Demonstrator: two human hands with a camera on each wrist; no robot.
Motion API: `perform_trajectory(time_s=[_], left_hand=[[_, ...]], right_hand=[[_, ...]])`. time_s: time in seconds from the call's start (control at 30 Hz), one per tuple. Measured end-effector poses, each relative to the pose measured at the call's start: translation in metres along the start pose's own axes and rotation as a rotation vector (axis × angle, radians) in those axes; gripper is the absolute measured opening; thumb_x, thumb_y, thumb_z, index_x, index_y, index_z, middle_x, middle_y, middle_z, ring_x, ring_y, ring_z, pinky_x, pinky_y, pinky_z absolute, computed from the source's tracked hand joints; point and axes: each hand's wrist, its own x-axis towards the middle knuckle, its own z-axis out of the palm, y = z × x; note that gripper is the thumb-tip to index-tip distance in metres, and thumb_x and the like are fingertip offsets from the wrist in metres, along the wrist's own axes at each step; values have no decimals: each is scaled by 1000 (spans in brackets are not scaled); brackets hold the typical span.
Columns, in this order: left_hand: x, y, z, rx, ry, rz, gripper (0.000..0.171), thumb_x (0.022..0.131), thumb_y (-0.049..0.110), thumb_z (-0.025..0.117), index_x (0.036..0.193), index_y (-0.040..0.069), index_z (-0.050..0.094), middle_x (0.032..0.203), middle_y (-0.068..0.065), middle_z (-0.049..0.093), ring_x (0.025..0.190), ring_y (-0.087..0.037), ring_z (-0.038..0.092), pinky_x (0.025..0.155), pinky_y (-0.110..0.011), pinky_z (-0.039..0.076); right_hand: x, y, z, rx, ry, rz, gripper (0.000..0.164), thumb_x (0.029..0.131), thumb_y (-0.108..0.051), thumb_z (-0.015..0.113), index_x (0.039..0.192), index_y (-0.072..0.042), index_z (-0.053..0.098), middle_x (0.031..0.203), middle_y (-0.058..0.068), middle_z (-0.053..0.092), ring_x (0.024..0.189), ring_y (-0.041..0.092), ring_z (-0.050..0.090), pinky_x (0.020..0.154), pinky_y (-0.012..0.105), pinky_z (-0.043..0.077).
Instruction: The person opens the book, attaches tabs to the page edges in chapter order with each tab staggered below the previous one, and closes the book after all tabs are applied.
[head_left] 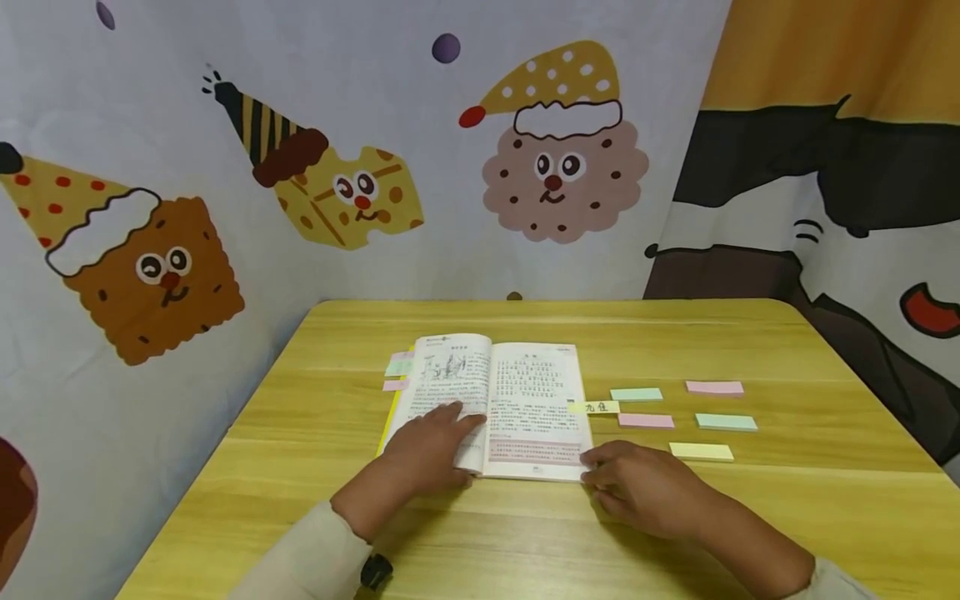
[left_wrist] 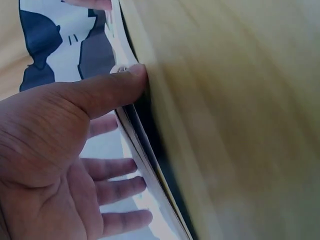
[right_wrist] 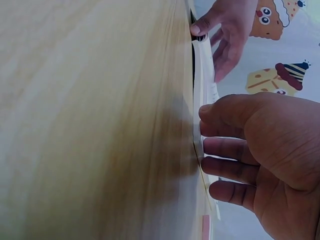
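An open book [head_left: 528, 383] with printed pages lies on the table. My left hand [head_left: 427, 450] rests on its left page, fingers spread, with the thumb [left_wrist: 127, 85] along the bottom edge near the spine. At the lower right corner, the fingers of my right hand [head_left: 652, 492] touch the page edge; whether they take hold of a page is hard to make out. A yellow sticky tab [head_left: 602, 407] with handwritten characters juts from the right page's edge. Pink and green tabs [head_left: 400, 364] stick out at the book's left side.
Right of the book lie several sticky-note pads: green [head_left: 636, 394], pink [head_left: 647, 421], another pink [head_left: 714, 387], another green [head_left: 726, 422] and yellow [head_left: 701, 452]. A cartoon-printed cloth [head_left: 450, 275] hangs behind the wooden table [head_left: 525, 533]. A small black object [head_left: 377, 572] is by the left sleeve.
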Motion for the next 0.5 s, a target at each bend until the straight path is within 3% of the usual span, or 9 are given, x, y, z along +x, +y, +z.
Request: perform_trajectory(time_s=[0.27, 0.4, 0.5], left_hand=[[-10, -4, -2, 55, 30, 45, 65, 85, 5, 73, 147, 16, 54, 150, -15, 51, 138, -34, 48, 103, -51, 47], [-16, -2, -6, 209, 160, 122, 41, 91, 3, 70, 130, 13, 63, 136, -10, 61, 126, -32, 57, 96, -49, 51], [-18, 2, -12, 348, 286, 197, 28, 88, 2, 75, 112, 13, 67, 117, -3, 66, 110, -26, 60, 92, -45, 50]], right_hand=[[-1, 1, 1, 13, -21, -7, 22, 91, -23, 79, 112, -17, 80, 129, -1, 67, 118, 24, 64, 86, 43, 58], [1, 0, 3, -13, -14, -23, 23, 92, -25, 77, 114, -16, 80, 131, 0, 67, 119, 24, 63, 89, 45, 56], [2, -2, 4, -31, -4, -26, 24, 92, -26, 77, 114, -16, 80, 130, 1, 67, 119, 24, 63, 91, 46, 55]])
